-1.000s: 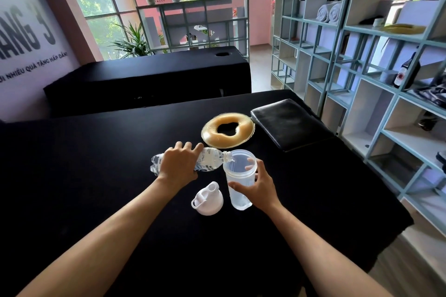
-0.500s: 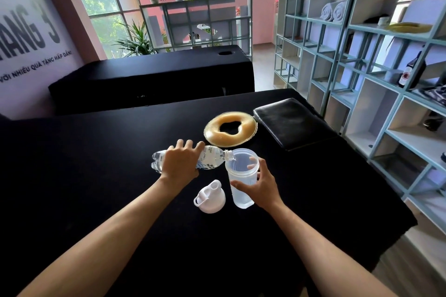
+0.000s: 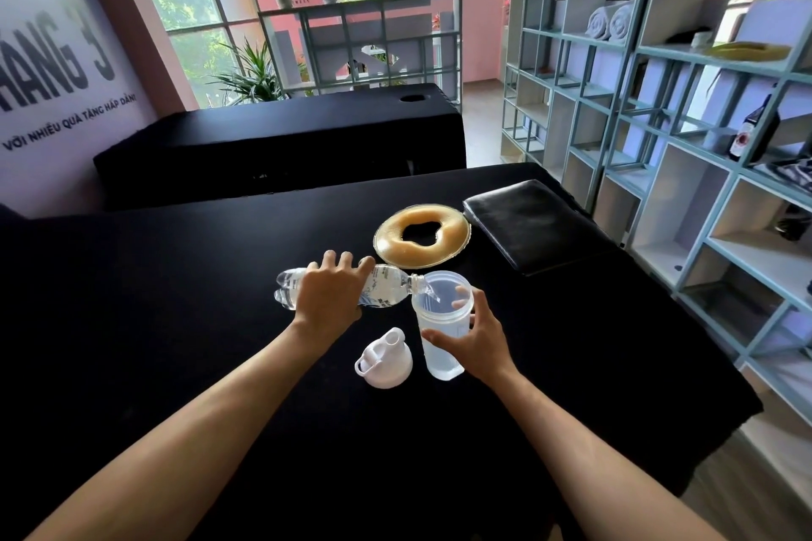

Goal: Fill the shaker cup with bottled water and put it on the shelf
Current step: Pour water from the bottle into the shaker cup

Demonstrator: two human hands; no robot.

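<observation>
Pouring bottled water into an open shaker cup on a black surface.

Left hand (image 3: 330, 293) wrapped over the middle of a clear water bottle (image 3: 386, 286), held almost level with neck resting at the cup rim and a thin stream running inside. Right hand (image 3: 476, 336) closed around the side of the translucent shaker cup (image 3: 440, 336), thumb in front, fingertips (image 3: 461, 291) hooked over the far rim; cup upright on the surface (image 3: 175, 321), partly filled. White shaker lid (image 3: 383, 360) lying just beside the cup, to its left, spout up. Beyond the hands, a tan ring-shaped cushion (image 3: 422, 237) and, touching its right edge, a flat black pad (image 3: 531, 224). Pale blue shelf unit (image 3: 685, 171) along the right, well apart from the cup, with rolled towels (image 3: 610, 23) and a dark bottle (image 3: 753, 132) in its compartments.
</observation>
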